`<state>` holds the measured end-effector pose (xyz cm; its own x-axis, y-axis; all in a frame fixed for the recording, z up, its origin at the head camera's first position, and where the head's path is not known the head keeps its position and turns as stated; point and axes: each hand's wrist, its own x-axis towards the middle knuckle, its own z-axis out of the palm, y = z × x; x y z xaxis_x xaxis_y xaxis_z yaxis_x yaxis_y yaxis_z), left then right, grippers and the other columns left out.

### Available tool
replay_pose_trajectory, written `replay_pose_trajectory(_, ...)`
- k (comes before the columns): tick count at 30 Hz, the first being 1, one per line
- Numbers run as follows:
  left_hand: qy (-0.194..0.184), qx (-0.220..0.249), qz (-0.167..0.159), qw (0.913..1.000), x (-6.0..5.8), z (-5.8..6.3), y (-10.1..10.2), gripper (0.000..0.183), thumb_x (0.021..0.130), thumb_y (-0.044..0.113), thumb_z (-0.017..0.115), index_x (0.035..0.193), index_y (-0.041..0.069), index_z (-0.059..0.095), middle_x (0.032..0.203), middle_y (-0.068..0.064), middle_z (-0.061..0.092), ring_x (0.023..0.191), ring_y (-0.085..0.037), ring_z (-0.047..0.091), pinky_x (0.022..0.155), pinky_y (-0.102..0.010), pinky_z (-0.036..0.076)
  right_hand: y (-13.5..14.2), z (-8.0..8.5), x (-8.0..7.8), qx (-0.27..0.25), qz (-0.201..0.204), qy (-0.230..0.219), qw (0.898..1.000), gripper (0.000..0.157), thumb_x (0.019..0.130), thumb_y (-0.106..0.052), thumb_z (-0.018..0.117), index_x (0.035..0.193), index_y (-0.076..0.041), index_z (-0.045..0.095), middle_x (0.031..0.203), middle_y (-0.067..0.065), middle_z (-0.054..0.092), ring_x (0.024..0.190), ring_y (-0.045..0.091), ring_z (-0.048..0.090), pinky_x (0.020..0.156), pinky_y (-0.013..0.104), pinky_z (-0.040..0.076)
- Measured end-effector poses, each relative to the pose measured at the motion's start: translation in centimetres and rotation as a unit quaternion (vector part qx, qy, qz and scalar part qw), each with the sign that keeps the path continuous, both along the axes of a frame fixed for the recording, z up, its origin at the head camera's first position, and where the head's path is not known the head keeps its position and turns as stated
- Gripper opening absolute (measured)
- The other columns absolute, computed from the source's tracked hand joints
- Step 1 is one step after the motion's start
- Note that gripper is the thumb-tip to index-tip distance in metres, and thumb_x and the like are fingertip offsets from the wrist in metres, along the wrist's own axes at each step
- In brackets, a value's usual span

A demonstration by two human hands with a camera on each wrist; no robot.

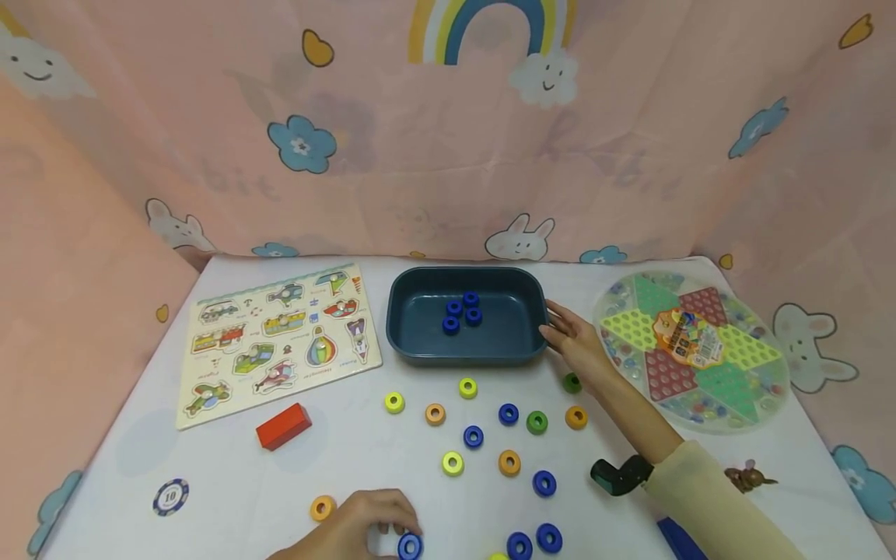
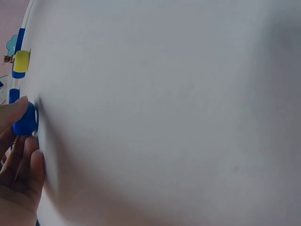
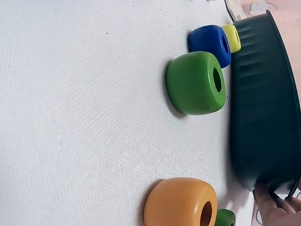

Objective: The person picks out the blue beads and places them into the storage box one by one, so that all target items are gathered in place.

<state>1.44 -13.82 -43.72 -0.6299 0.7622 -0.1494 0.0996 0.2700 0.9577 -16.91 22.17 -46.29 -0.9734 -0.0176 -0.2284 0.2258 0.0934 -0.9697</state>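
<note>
In the head view my left hand point(image 1: 374, 517) pinches a blue bead point(image 1: 410, 547) with a hole through it, at the near edge of the table. The left wrist view shows finger and thumb on that blue bead point(image 2: 25, 120). My right hand point(image 1: 577, 342) holds the right end of a dark teal tray point(image 1: 465, 361), fingers at its wall and rim. Several small blue beads point(image 1: 473, 316) lie inside the tray. From the right wrist, fingertips point(image 3: 264, 200) show against the tray's lower side point(image 3: 263, 103).
Loose yellow, orange, green point(image 1: 537, 422) and blue beads are scattered before the tray. A picture puzzle board point(image 1: 280, 342), red block point(image 1: 283, 426) and poker chip point(image 1: 171, 497) lie left. A round game board point(image 1: 689, 350), a dark bent piece point(image 1: 619, 476) and a small figurine point(image 1: 749, 476) lie right.
</note>
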Motion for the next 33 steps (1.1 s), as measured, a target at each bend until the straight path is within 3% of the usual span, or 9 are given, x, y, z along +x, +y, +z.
replay_pose_trajectory(4, 0.019, -0.002, 0.016, 0.9997, -0.8, 1.0, 0.2, 0.027, 0.078, 0.020, 0.075, 0.104, 0.016, 0.069, 0.098, 0.009, 0.062, 0.086, -0.008, 0.055, 0.073, -0.024, 0.049, 0.1, -0.3, -0.1, -0.011, -0.004, 0.002, 1.000, 0.059, 0.089, -0.029, 0.063, 0.141, -0.026, 0.038, 0.142, 0.006, 0.039, 0.125, 0.018, 0.042, 0.094, 0.033, 0.043)
replay_pose_trajectory(8, 0.096, 0.010, 0.028, 0.9949, -2.4, 2.1, 0.4, 0.030, 0.074, 0.014, 0.079, 0.102, 0.015, 0.069, 0.096, 0.009, 0.063, 0.082, -0.009, 0.057, 0.069, -0.025, 0.051, 0.2, -0.6, -0.2, -0.013, -0.002, 0.006, 1.000, 0.059, 0.088, -0.029, 0.063, 0.141, -0.026, 0.038, 0.142, 0.005, 0.040, 0.125, 0.018, 0.042, 0.093, 0.032, 0.043)
replay_pose_trajectory(11, 0.144, 0.009, 0.036, 0.9889, -4.0, 4.0, 0.8, 0.030, 0.073, 0.011, 0.079, 0.101, 0.015, 0.068, 0.095, 0.007, 0.063, 0.078, -0.012, 0.057, 0.067, -0.028, 0.052, 0.3, -0.7, -0.3, -0.012, -0.001, 0.005, 1.000, 0.058, 0.089, -0.028, 0.063, 0.141, -0.026, 0.038, 0.142, 0.005, 0.039, 0.124, 0.018, 0.042, 0.093, 0.031, 0.044)
replay_pose_trajectory(15, 0.170, -0.008, 0.036, 0.9847, -6.9, 5.8, 1.4, 0.030, 0.073, 0.012, 0.079, 0.101, 0.017, 0.068, 0.096, 0.008, 0.064, 0.081, -0.013, 0.057, 0.069, -0.030, 0.052, 0.2, -0.4, -0.2, -0.008, 0.000, 0.004, 1.000, 0.058, 0.089, -0.029, 0.062, 0.142, -0.026, 0.037, 0.143, 0.006, 0.038, 0.125, 0.018, 0.042, 0.093, 0.031, 0.044)
replay_pose_trajectory(18, 0.198, -0.016, 0.037, 0.9794, -9.4, 6.3, 1.6, 0.030, 0.074, 0.015, 0.078, 0.102, 0.017, 0.068, 0.098, 0.010, 0.063, 0.083, -0.010, 0.057, 0.071, -0.029, 0.052, 0.0, 0.3, 0.2, -0.003, 0.008, 0.005, 1.000, 0.058, 0.091, -0.029, 0.060, 0.143, -0.024, 0.035, 0.144, 0.009, 0.036, 0.127, 0.021, 0.040, 0.095, 0.034, 0.042)
replay_pose_trajectory(24, 0.248, -0.033, 0.066, 0.9660, -14.6, 8.0, 2.6, 0.029, 0.073, 0.015, 0.079, 0.100, 0.011, 0.069, 0.095, 0.007, 0.062, 0.081, -0.015, 0.058, 0.072, -0.031, 0.052, -0.1, 0.9, 0.5, -0.005, 0.009, 0.002, 1.000, 0.058, 0.091, -0.027, 0.060, 0.143, -0.023, 0.035, 0.144, 0.008, 0.037, 0.126, 0.019, 0.040, 0.095, 0.032, 0.042)
replay_pose_trajectory(29, 0.257, -0.058, 0.097, 0.9597, -18.9, 8.6, 3.6, 0.029, 0.072, 0.012, 0.080, 0.098, 0.009, 0.070, 0.092, 0.004, 0.063, 0.080, -0.019, 0.059, 0.070, -0.031, 0.052, 0.1, 0.3, 0.2, -0.007, 0.005, 0.004, 1.000, 0.060, 0.089, -0.030, 0.062, 0.143, -0.024, 0.036, 0.143, 0.006, 0.037, 0.125, 0.018, 0.042, 0.094, 0.033, 0.043)
replay_pose_trajectory(33, 0.256, -0.074, 0.116, 0.9569, -21.6, 8.4, 4.1, 0.029, 0.071, 0.010, 0.080, 0.098, 0.006, 0.070, 0.089, -0.001, 0.064, 0.080, -0.024, 0.060, 0.068, -0.029, 0.052, -0.2, 0.9, 0.5, -0.008, 0.002, -0.003, 1.000, 0.059, 0.089, -0.031, 0.062, 0.142, -0.024, 0.037, 0.143, 0.006, 0.038, 0.124, 0.017, 0.043, 0.094, 0.030, 0.043)
